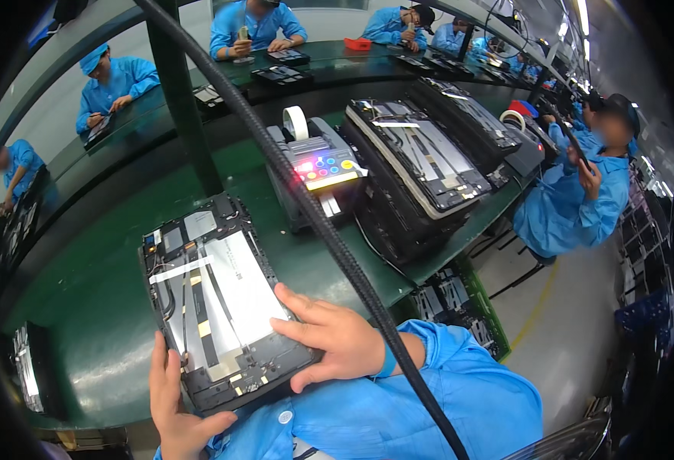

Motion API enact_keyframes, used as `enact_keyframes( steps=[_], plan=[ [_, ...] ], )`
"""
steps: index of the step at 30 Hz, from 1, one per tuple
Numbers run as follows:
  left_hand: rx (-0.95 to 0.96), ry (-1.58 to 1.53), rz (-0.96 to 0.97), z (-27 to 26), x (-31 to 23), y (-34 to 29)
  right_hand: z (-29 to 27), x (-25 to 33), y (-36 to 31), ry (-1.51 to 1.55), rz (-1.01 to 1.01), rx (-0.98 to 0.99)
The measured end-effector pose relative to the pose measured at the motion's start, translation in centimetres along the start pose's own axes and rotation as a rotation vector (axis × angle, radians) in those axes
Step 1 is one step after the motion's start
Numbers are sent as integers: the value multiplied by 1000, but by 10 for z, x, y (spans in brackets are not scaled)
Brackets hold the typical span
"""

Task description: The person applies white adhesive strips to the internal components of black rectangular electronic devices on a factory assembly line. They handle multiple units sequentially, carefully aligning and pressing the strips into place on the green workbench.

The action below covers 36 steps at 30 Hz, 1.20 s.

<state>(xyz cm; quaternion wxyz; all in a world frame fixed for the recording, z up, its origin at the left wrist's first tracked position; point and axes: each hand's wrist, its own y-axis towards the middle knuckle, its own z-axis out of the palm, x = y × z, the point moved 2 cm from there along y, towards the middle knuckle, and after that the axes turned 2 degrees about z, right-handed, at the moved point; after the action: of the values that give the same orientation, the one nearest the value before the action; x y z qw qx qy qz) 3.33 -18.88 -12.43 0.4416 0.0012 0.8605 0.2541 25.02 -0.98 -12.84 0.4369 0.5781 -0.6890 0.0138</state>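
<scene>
Left hand (172, 414) and right hand (341, 337) fingers hold the tablet (233, 295) by its sides (safest: it may crack) near the table's (107, 360) front edge.

A machine (318, 146) with lit buttons and a white tape roll (299, 121) stands on a green table (91, 322) beside stacked, opened devices (432, 157), as co-workers (124, 80) in blue line a far table (327, 55). A green crate (485, 301) holds more devices below; a black braided cable (329, 239) crosses the foreground.
</scene>
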Motion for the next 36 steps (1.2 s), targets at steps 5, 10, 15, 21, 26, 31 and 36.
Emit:
enact_keyframes(
  steps=[5,10,15,21,26,31,36],
  plan=[
    [-40,212,110,-1,13,-8,-18,-22,-11,17,-81,-130],
    [-84,215,128,4,12,-14,-39,-102,1,563,723,-786],
    [-77,231,47,3,8,-15,-48,-134,27,831,954,-568],
    [121,286,145,-15,-12,3,-47,-122,34,839,637,-636],
    [10,298,276,-38,-10,35,-47,-10,59,286,6,-312],
    [38,88,309,-16,-51,76,-23,55,89,23,-219,91],
    [-72,33,357,-12,-49,85,-16,60,105,-59,-237,69]
  ],
)
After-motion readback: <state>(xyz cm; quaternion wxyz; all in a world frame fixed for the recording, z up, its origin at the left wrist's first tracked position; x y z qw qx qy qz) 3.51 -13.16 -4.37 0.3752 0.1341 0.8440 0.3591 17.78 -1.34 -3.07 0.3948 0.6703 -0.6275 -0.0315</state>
